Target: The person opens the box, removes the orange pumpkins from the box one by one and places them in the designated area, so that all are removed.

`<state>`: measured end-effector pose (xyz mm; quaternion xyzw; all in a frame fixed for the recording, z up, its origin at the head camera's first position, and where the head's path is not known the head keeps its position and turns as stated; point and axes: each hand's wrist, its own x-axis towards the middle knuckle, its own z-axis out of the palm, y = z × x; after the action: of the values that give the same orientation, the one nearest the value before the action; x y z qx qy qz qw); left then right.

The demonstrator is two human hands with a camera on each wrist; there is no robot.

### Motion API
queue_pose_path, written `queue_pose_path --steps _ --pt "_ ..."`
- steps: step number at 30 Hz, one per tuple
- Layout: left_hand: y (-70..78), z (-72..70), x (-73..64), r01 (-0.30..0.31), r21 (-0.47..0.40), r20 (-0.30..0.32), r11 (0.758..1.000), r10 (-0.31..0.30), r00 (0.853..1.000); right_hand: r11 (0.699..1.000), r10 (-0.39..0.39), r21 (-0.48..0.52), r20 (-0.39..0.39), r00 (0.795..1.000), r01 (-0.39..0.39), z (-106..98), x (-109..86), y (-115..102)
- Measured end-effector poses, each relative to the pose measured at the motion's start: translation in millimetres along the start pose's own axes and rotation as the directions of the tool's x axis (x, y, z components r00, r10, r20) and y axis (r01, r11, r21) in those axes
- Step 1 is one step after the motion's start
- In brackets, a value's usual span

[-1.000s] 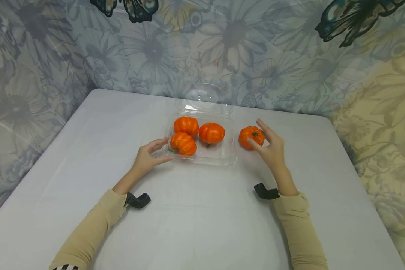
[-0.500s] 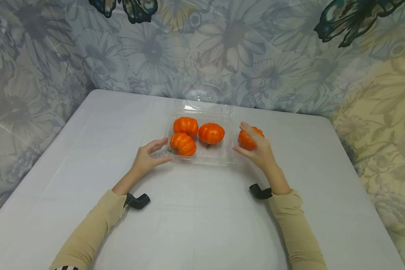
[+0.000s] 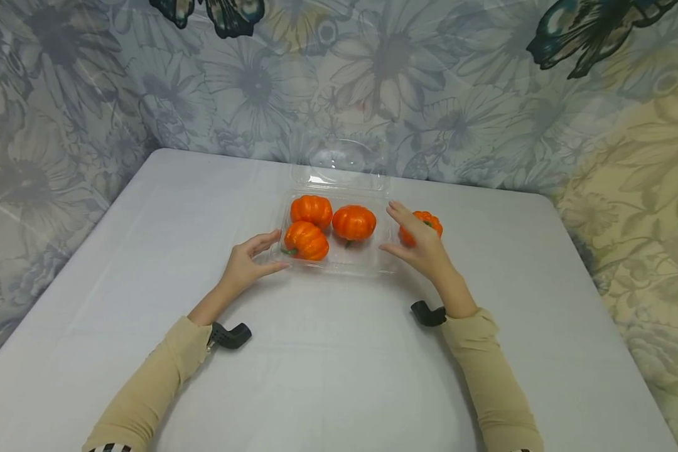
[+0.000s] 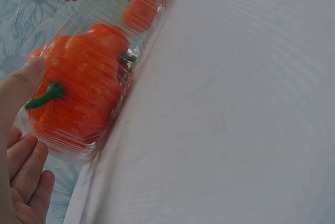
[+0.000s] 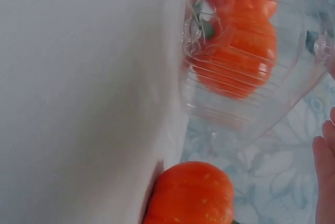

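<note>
A clear plastic clamshell container (image 3: 367, 256) stands toward the back of the table, its lid (image 3: 344, 162) raised behind it. Inside sit three orange pumpkins: one at back left (image 3: 311, 210), one at front left (image 3: 307, 242) and one at right (image 3: 354, 223). My left hand (image 3: 246, 260) is at the container's left side, thumb and fingers spread; in the left wrist view the thumb (image 4: 21, 88) lies along the rim. My right hand (image 3: 422, 247) is by the right side, fingers extended, holding nothing. Another pumpkin (image 3: 432, 223) rests on the table, partly hidden behind that hand.
The white-covered table (image 3: 328, 370) backs onto a floral cloth wall (image 3: 457, 113) with butterfly prints. Black wrist-worn devices (image 3: 231, 336) stick out near both cuffs. The raised lid stands close to the rear table edge.
My right hand has moved left, from around the loose pumpkin to the container's right side. The pumpkin stayed on the table. My left hand has stayed in place.
</note>
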<state>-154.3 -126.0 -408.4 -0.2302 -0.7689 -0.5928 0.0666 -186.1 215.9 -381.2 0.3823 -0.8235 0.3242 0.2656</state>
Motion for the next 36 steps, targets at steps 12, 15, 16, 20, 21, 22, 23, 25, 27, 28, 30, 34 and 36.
queue_pose_path --steps 12,15,16,20,21,22,23,25,27,28,30,34,36 --pt "1.8 -0.6 1.3 0.035 -0.007 0.004 0.999 -0.035 0.999 0.998 0.059 0.013 0.087 0.994 -0.060 17.4 7.6 6.1" --pt "0.5 -0.5 0.7 0.043 -0.007 0.013 0.999 -0.043 0.999 0.998 0.061 0.019 0.107 0.992 -0.064 19.6 10.2 6.1" --pt "0.0 -0.4 0.4 0.043 -0.006 0.013 0.999 -0.043 0.999 0.998 0.061 0.017 0.116 0.991 -0.064 20.2 11.1 6.1" --pt "-1.4 0.1 -0.1 0.034 -0.013 0.006 0.999 -0.034 0.999 0.997 0.073 -0.005 0.144 0.987 -0.073 21.3 15.8 5.2" --pt "-1.6 0.4 -0.1 0.030 -0.015 0.006 0.999 -0.030 1.000 0.997 0.076 -0.010 0.149 0.986 -0.075 21.4 16.9 4.8" --pt "-1.6 0.4 -0.3 0.029 -0.018 0.005 0.999 -0.029 1.000 0.997 0.078 -0.015 0.154 0.985 -0.077 21.8 17.6 4.3" --pt "-1.8 0.6 -0.3 0.028 -0.021 0.006 0.999 -0.028 1.000 0.997 0.079 -0.018 0.162 0.984 -0.077 22.2 18.3 3.9" --pt "-2.0 0.8 -0.3 0.029 -0.026 0.008 0.999 -0.029 1.000 0.997 0.077 -0.024 0.183 0.980 -0.074 22.9 19.1 2.8" --pt "-2.0 1.0 -0.3 0.031 -0.029 0.008 0.999 -0.030 1.000 0.998 0.063 -0.037 0.204 0.977 -0.056 23.6 19.9 1.9" --pt "-1.9 1.1 -0.3 0.030 -0.027 0.005 0.999 -0.030 1.000 0.998 0.053 -0.044 0.213 0.976 -0.045 24.0 20.4 1.8" --pt "-1.7 1.1 -0.1 0.028 -0.023 0.005 0.999 -0.027 1.000 0.999 0.019 -0.049 0.215 0.976 -0.009 24.8 21.0 1.4" --pt "-0.9 0.8 -0.1 0.018 -0.012 0.008 1.000 -0.018 1.000 0.998 -0.033 -0.050 0.201 0.979 0.044 27.1 21.3 2.2" --pt "-0.5 0.2 -0.9 0.015 -0.007 0.004 1.000 -0.015 1.000 0.999 -0.021 -0.030 0.209 0.978 0.028 29.0 21.0 2.5"
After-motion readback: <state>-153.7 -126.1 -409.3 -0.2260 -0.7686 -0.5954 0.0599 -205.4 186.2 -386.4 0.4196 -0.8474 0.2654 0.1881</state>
